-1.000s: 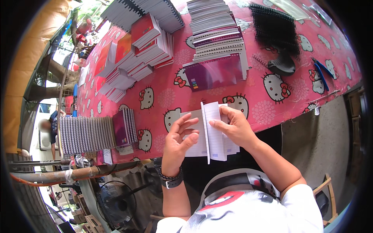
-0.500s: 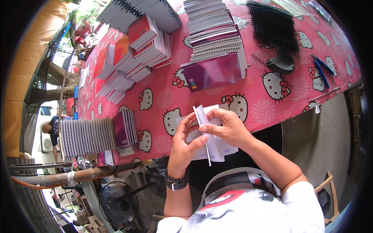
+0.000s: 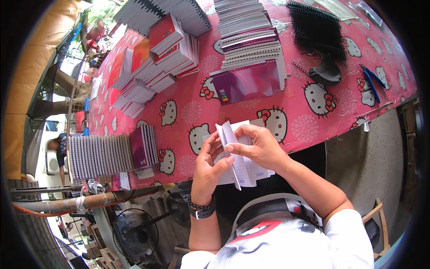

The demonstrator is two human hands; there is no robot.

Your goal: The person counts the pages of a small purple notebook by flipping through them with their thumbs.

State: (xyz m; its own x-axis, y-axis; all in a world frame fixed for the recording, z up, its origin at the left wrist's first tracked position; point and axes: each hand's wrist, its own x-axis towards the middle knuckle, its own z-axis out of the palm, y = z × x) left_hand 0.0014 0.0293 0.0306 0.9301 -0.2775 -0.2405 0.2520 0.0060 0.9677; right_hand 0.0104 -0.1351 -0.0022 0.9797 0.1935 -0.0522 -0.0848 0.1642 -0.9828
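The pink counter [image 3: 293, 102] carries a row of purple-covered notebooks [image 3: 248, 83]. At its near edge, lined paper [image 3: 244, 169] is held partly raised. It looks light, limp and easily creased, best taken gently by its edges. The left hand [image 3: 208, 168] curls around the raised part; the right hand [image 3: 260, 148] grips it, thumb on the face.

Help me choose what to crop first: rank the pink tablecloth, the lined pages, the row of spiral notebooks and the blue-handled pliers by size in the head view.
1. Pink tablecloth
2. Lined pages and row of spiral notebooks: unsure, as the pages are partly covered
3. Blue-handled pliers
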